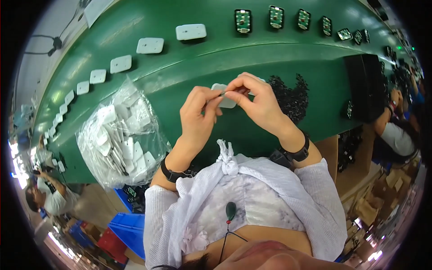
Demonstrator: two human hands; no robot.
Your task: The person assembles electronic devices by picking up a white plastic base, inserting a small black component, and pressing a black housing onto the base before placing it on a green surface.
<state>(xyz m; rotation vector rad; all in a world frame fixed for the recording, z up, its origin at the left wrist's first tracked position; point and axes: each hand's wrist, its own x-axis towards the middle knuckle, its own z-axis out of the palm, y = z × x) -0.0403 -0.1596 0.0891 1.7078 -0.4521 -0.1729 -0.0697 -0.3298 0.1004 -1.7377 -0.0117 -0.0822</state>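
Observation:
My left hand point(198, 108) and my right hand point(256, 96) meet over the green worktop, thumbs and forefingers pinched together. What lies between the fingertips is too small and covered to make out. Just under the fingers is a white plastic cover point(228, 104) with rounded corners, partly hidden by my hands. A bit of another white piece shows behind the right hand. To the right of that hand lies a heap of small black parts point(290, 99). Left of my left hand is a clear plastic bag point(121, 130) full of similar white covers.
A row of white covers point(150, 45) curves along the far left of the green worktop point(180, 63). Black housings with green circuit boards point(243, 21) line the far right. A black box point(362, 87) stands at right. Blue bins point(128, 229) sit below the left edge. Other people work at both sides.

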